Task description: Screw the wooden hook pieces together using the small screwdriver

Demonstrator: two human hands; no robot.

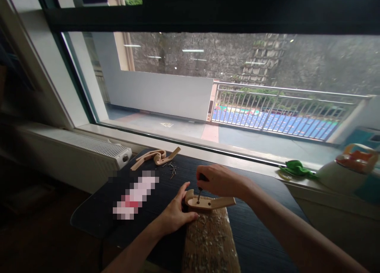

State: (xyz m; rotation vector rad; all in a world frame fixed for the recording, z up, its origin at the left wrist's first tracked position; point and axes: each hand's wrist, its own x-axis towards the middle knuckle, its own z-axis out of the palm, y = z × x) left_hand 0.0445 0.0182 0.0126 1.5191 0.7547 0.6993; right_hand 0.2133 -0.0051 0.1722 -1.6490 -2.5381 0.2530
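Observation:
My right hand [219, 181] is closed round the dark handle of a small screwdriver [200, 193], held upright with its tip down in a light wooden piece [208, 203]. That curved wooden piece lies on a scuffed cardboard pad [209, 241] on the dark table [255, 241]. My left hand [177, 213] grips the left end of the wooden piece, thumb along its side, pressing it onto the cardboard.
More curved wooden parts [156, 157] and several loose screws [172, 170] lie at the table's far left corner. A blurred pink and white patch [135, 200] is left of my hands. A radiator [89, 146], a green cloth [297, 169] and a toy-like object [347, 168] line the window sill.

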